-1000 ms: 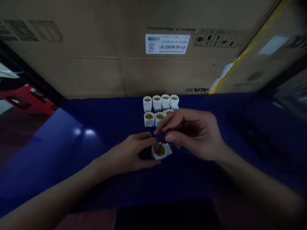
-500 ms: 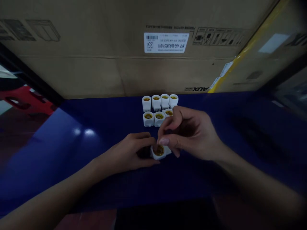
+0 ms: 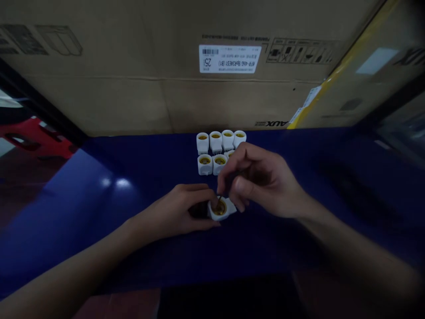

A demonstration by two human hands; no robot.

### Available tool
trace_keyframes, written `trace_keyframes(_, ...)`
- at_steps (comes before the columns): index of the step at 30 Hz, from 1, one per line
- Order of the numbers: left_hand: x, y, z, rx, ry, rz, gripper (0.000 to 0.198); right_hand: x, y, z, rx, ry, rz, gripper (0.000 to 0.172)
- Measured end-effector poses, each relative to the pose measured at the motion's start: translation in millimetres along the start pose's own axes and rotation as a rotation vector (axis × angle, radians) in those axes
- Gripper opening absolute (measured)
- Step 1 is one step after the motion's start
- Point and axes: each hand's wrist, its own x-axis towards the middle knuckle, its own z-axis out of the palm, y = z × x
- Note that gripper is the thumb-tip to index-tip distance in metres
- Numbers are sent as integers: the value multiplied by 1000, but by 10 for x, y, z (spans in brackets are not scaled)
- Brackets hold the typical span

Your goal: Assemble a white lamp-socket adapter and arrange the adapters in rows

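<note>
A white lamp socket [image 3: 229,208] with a brass-coloured inside lies on the blue table, its opening facing up. My left hand [image 3: 187,208] grips it from the left, thumb at the near side and fingers at the far side. Above the opening is my right hand [image 3: 262,179], fingers curled and thumb drawn off from the index fingertip. A thin sliver [image 3: 219,200] runs from that fingertip down into the socket; its kind is too small to make out. Beyond the hands stand two rows of similar sockets [image 3: 205,165], partly covered by my right hand.
A large cardboard box [image 3: 133,104] with a white label [image 3: 229,59] stands along the table's back edge. Another box with yellow tape [image 3: 335,73] is at the right. A red plastic object [image 3: 36,137] is off to the left, beyond the blue table [image 3: 159,261].
My right thumb has moved away from the index fingertip, and the right hand has shifted slightly up. The left hand and the socket stay in place.
</note>
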Motion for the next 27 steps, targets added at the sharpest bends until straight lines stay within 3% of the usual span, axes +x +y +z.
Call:
trace_keyframes(5, 1, -17, -1, -11, 4, -3, 24, 7, -54, 4, -57, -12, -2, 16)
trace_keyframes(11, 2, -11, -2, 7, 8, 9, 29, -8, 29, 68, 53, 40, 8, 29)
trace_keyframes(17, 0, -25, 4, -3, 8, 15, 27, 3, -9, 20, -8, -64, 0, 19)
trace_keyframes(23, -3, -37, 7, 8, 17, 26, 26, -14, 60, 79, -5, 41, 4, 15)
trace_keyframes(27, -4, -36, 10, -1, 17, 36, 23, -31, 125, 106, 46, 99, 4, 31)
